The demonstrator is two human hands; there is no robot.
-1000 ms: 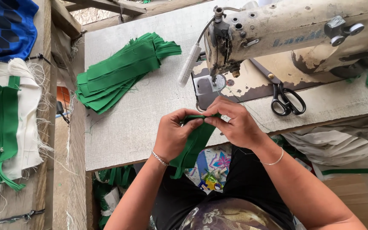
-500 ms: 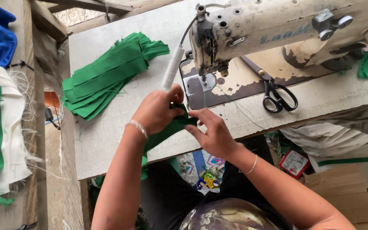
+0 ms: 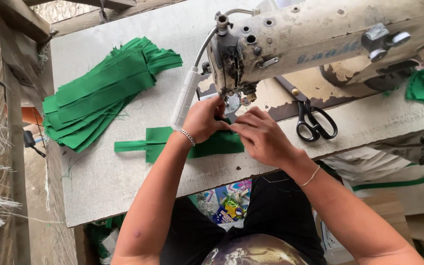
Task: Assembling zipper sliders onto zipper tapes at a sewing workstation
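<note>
Head view, looking down on the worktable (image 3: pixel 123 186). We see the left hand (image 3: pixel 203 119) and the right hand (image 3: pixel 261 135) meeting at the needle area of an old cream sewing machine (image 3: pixel 320 34). Between them lies a green fabric piece (image 3: pixel 172 142), flat on the table: its near end is tucked under the hands at the machine's foot, its narrow tail trails away to the left.

Progress, as we judge it: the piece is placed at the needle but no seam is visible on it, so the stitching appears yet to be done. A fanned stack of green strips (image 3: pixel 104 93) lies well apart to the left; whether these are finished or waiting we cannot tell.

Pose: both forearms reach forward from the bottom edge and converge. We read the left fingers as curled and pressed together, pinching the cloth just below the foot; the right fingers (image 3: pixel 241 128) lie extended and close together, pressing the cloth flat. Black scissors (image 3: pixel 315 122) rest beside the machine base, to the right of the hands, untouched.
</note>
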